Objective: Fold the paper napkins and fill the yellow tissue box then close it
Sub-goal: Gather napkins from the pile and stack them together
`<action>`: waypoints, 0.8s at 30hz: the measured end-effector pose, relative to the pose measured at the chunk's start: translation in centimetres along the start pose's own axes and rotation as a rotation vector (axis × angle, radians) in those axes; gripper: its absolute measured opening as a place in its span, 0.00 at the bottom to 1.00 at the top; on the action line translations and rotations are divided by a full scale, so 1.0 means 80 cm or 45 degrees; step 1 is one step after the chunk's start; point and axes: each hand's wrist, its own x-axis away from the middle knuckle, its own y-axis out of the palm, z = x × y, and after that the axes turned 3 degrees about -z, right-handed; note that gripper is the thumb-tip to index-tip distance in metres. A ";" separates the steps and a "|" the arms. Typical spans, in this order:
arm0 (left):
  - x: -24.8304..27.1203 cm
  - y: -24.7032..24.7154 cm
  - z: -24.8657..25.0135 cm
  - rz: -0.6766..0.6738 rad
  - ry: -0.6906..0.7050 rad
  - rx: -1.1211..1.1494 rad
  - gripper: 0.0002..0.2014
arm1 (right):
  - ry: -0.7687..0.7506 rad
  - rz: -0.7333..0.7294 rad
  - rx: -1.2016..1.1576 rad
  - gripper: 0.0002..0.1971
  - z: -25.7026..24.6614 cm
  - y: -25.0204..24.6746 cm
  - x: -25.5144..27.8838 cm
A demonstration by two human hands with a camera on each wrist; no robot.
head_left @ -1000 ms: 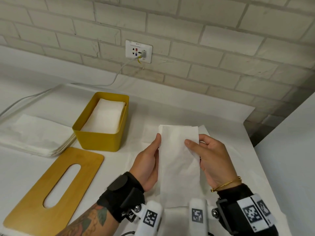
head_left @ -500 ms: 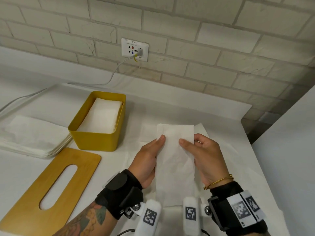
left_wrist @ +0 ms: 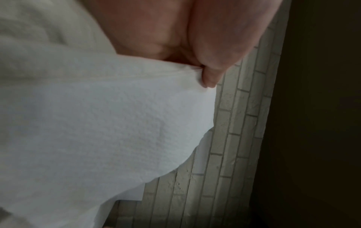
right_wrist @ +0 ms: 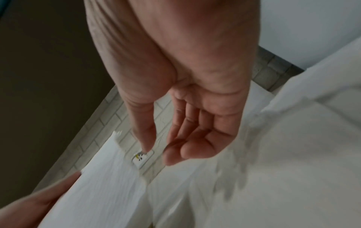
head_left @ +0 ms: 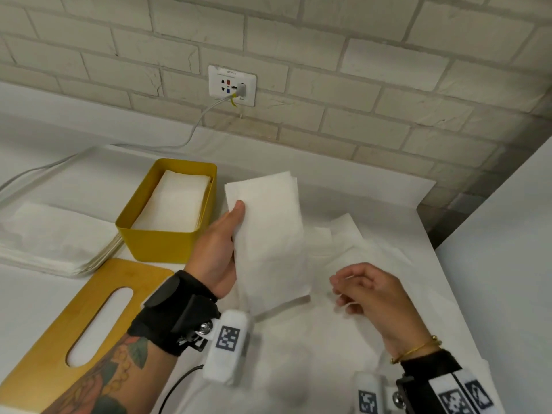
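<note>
My left hand (head_left: 230, 231) grips a folded white napkin (head_left: 268, 234) by its left edge and holds it lifted just right of the yellow tissue box (head_left: 167, 240). The thumb lies on top of the napkin (left_wrist: 97, 123). The box stands open with a stack of folded napkins (head_left: 179, 201) inside. Its wooden lid (head_left: 74, 324), with a long slot, lies flat in front of the box. My right hand (head_left: 355, 291) hovers empty over the white table, its fingers loosely curled (right_wrist: 185, 146). The lifted napkin (right_wrist: 109, 185) shows at the lower left of the right wrist view.
A pile of unfolded napkins (head_left: 50, 237) lies left of the box. More loose white paper (head_left: 358, 252) is spread on the table under my right hand. A brick wall with a socket (head_left: 232, 85) and a white cable (head_left: 191, 130) runs behind. A white surface (head_left: 507, 249) rises at the right.
My right hand has let go of the folded napkin and drawn back to the right. My left hand has lifted the napkin and carried it left and away, toward the yellow box.
</note>
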 end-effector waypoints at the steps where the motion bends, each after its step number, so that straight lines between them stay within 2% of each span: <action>1: 0.003 -0.003 0.001 0.012 0.003 0.005 0.16 | -0.014 0.030 0.017 0.05 -0.006 -0.006 -0.006; 5: 0.016 -0.029 -0.002 0.113 -0.003 0.000 0.17 | -0.050 0.083 0.249 0.01 -0.016 -0.025 -0.044; 9: 0.029 -0.054 -0.006 0.185 -0.011 -0.020 0.18 | -0.061 -0.001 0.537 0.02 -0.016 -0.029 -0.078; 12: 0.035 -0.065 -0.008 0.229 -0.023 -0.015 0.18 | -0.062 0.026 0.786 0.01 -0.014 -0.020 -0.105; 17: 0.042 -0.071 -0.008 0.262 -0.042 -0.033 0.18 | -0.109 -0.032 1.162 0.14 -0.006 -0.004 -0.134; 21: 0.044 -0.076 -0.004 0.292 -0.046 -0.033 0.18 | -0.094 -0.093 1.254 0.15 -0.007 0.002 -0.141; 24: 0.043 -0.079 -0.004 0.314 -0.053 -0.013 0.18 | -0.097 -0.074 1.170 0.15 -0.013 0.002 -0.142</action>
